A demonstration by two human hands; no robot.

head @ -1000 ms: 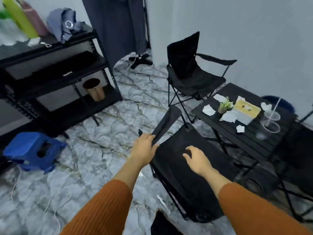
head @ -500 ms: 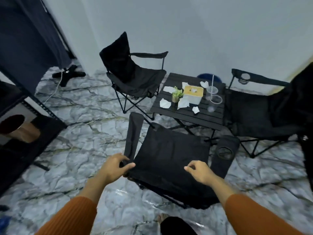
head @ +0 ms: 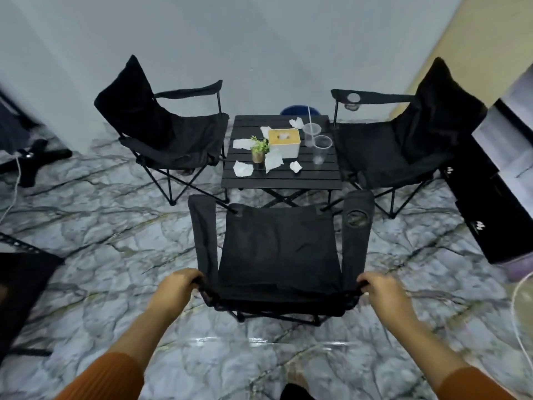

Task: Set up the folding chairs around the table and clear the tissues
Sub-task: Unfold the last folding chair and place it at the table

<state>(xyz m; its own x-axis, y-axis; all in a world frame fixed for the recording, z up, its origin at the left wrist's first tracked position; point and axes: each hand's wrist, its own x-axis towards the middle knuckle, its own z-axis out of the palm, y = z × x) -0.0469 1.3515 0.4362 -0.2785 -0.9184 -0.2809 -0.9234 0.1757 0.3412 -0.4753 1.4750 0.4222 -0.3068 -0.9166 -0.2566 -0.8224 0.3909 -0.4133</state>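
Observation:
A black folding chair point(head: 278, 252) stands unfolded right in front of me, its seat facing the small black slatted table point(head: 281, 180). My left hand point(head: 176, 287) grips its top left corner and my right hand point(head: 380, 290) grips its top right corner. Two more black folding chairs stand open, one left of the table point(head: 164, 134) and one right of it point(head: 403, 140). Several crumpled white tissues point(head: 243, 168) lie on the table around a white tissue box point(head: 284, 141).
A small potted plant point(head: 258, 150) and two clear plastic cups point(head: 321, 148) also stand on the table. A black stand base point(head: 34, 160) lies at the left, black boxes point(head: 487, 203) at the right, and a white cable point(head: 519, 313) on the marble floor.
The view has swung right and now faces the table squarely. Both hands moved from the chair's seat and armrest to its top corners, and the chair now stands squared up to the table.

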